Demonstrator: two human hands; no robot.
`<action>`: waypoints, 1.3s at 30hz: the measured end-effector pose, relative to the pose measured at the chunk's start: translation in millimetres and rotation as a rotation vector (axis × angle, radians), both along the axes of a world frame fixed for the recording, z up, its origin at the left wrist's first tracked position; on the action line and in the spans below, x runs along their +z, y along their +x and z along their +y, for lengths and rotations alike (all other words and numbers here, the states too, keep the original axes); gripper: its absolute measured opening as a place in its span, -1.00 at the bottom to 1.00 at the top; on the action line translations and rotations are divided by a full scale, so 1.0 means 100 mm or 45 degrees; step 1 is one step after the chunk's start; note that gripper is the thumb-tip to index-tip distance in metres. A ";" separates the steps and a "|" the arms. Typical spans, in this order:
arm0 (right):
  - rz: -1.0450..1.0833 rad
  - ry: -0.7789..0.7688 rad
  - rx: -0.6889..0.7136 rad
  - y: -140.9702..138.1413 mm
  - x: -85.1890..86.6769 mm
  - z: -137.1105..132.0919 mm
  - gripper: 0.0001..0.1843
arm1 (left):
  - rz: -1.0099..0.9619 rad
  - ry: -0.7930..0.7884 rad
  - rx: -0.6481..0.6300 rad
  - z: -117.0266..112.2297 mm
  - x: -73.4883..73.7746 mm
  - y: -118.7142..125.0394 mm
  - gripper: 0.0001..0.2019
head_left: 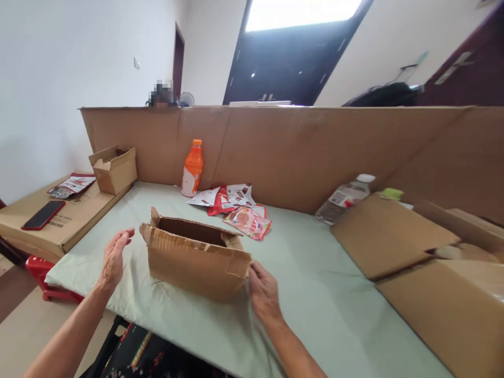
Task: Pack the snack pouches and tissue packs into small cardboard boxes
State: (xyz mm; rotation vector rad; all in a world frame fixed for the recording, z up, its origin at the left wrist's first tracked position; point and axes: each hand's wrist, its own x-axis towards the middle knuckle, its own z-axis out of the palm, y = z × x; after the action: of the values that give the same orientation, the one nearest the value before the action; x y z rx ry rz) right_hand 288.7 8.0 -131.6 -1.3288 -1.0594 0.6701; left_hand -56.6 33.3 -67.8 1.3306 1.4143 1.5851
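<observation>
An open-topped cardboard box [192, 262] stands on the cloth-covered table in front of me, its upper edges ragged and its inside dark. My right hand [263, 291] is closed at the box's right end, with the fingertips partly hidden against the corner. Off the box's left side, my left hand [114, 258] is raised with fingers stretched out and holds nothing. Just behind the box lie a pink snack pouch [250, 222] and several red and white packets [230, 198]. An orange bottle [192, 169] stands upright farther back.
A tall cardboard partition [275, 152] closes off the table's back. At right, a clear bottle [346, 198] leans near a large open carton [444, 310]. On the left are a small box [116, 170], a phone [43, 215] and a foil packet [73, 185]. A person's head shows beyond the partition.
</observation>
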 end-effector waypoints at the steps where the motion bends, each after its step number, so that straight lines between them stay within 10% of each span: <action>1: 0.039 0.018 -0.054 0.02 0.08 -0.04 -0.53 | -0.036 0.032 -0.009 0.01 0.08 0.02 -0.49; 10: -0.184 0.281 0.055 -0.09 1.01 -0.57 -0.67 | -0.036 0.190 -0.278 0.17 0.58 0.25 -0.65; 16: -0.687 0.382 0.560 -0.18 1.21 -0.83 -0.75 | 0.361 0.165 -0.430 0.12 0.78 0.31 -0.78; 20: -0.762 0.353 0.513 -0.13 1.25 -0.72 -0.77 | 0.838 0.291 -0.401 0.09 0.89 0.32 -0.78; 26: -1.334 -0.058 0.697 -0.21 1.50 -0.27 -0.68 | 1.592 0.633 -0.490 0.02 0.97 0.37 -0.73; 32: -2.175 -0.587 1.001 -0.75 1.96 0.01 -0.76 | 1.819 0.834 -0.417 -0.11 1.01 0.49 -0.80; 39: -2.205 -0.484 0.548 -0.35 1.93 -0.20 -0.83 | 1.980 0.766 -0.506 -0.09 1.06 0.44 -0.86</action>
State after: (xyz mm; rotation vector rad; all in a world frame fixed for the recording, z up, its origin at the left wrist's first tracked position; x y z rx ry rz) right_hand 253.4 -12.0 61.8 -1.9935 -2.7224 -0.2213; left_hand -12.9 23.8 38.4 3.3024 1.1405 0.4851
